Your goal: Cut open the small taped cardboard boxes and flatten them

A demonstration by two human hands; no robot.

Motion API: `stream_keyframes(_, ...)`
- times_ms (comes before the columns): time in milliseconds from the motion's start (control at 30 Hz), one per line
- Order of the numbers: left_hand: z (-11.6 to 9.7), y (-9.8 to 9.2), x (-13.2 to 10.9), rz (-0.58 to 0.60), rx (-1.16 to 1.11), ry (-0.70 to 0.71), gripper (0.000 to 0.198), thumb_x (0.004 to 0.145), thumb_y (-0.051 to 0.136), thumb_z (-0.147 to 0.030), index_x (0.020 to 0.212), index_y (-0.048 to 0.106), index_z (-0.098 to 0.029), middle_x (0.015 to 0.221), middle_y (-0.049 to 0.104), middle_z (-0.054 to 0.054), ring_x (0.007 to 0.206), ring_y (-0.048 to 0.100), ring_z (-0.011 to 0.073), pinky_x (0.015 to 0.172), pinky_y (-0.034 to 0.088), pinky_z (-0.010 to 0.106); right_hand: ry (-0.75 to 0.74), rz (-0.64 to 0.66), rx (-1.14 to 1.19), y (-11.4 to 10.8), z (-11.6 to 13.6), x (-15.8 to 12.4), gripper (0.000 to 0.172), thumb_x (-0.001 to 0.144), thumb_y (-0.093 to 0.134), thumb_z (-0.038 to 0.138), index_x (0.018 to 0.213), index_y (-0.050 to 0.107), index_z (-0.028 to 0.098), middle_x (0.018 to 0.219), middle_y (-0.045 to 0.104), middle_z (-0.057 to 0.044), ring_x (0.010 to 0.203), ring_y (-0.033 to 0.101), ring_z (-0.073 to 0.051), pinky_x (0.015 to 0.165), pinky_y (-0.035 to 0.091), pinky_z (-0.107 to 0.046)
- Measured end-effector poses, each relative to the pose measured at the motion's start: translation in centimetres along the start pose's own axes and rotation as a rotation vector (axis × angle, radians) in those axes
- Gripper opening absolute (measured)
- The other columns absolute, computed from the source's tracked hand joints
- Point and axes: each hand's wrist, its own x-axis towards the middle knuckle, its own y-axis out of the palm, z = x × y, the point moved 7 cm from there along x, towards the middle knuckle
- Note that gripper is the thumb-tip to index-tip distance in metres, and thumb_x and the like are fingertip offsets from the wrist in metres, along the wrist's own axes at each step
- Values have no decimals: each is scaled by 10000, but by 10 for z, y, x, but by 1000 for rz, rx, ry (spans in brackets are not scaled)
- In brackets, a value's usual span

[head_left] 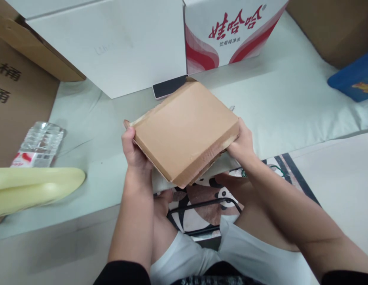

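Observation:
A brown cardboard box with worn, torn edges is held tilted above the front of the pale green surface. My left hand grips its left side, thumb on the edge and fingers underneath. On the right, my right hand is closed around the corner there, its fingers partly hidden below the box. Just behind the box lies a dark-screened phone, partly covered by it. The underside and any contents of the box are out of sight.
Behind stand a large white box and a white-and-red water carton. At left are a clear plastic bottle, a pale yellow object and a brown carton. A blue object sits at right. A panda-patterned mat lies below.

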Motion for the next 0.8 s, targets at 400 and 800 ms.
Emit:
stream_keyframes(400,-4,-15,2,-340,-133,-76,320,951,413,-438,732,467,-210,763,655,19,763,655,172,722,506,293,-315,-234,18,-14,22,-7,55,932,628,306,937,616,252,938,670,-40,917,664,-214,849,550,-400)
stream_keyframes(800,23,13,-19,-143,66,-61,576,813,537,-743,959,679,-204,1045,729,100,1153,677,295,959,545,358,-581,354,-191,67,52,-66,383,860,668,581,1044,732,251,1036,727,-109,1121,665,-341,1070,500,-564)
